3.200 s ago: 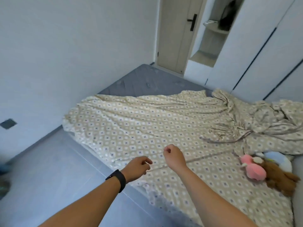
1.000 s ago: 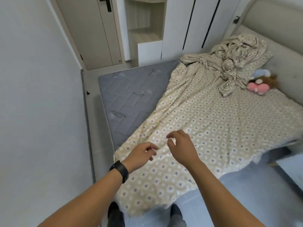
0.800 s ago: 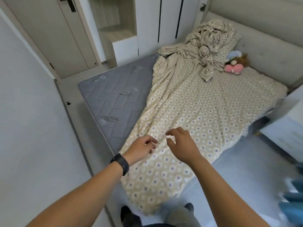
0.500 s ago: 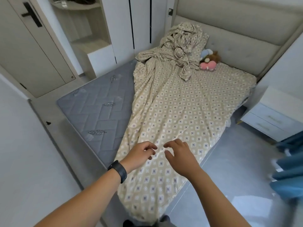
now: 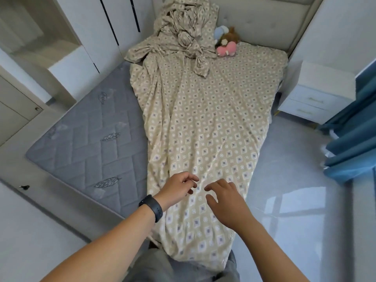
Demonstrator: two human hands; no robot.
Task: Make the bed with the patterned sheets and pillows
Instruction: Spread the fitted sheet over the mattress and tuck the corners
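A beige patterned sheet point(image 5: 207, 123) covers the right half of the bed and hangs off the near foot corner by my legs. The left half shows bare grey quilted mattress point(image 5: 85, 145). More patterned bedding lies bunched in a heap point(image 5: 183, 27) against the headboard point(image 5: 264, 21); whether a pillow is in it I cannot tell. My left hand point(image 5: 179, 188), with a black band on its wrist, hovers over the sheet's near end with loosely curled fingers and holds nothing. My right hand point(image 5: 225, 202) is just beside it, fingers spread and relaxed above the cloth.
Plush toys point(image 5: 225, 43) sit at the head next to the heap. A white nightstand point(image 5: 317, 92) stands right of the bed, with blue curtains point(image 5: 352, 139) further right. White wardrobe doors point(image 5: 91, 27) line the left. Shiny floor lies to my right.
The view has swung round from the bed's side to its foot corner. Both hands stayed out in front over the sheet, holding nothing, and the right hand's fingers have spread.
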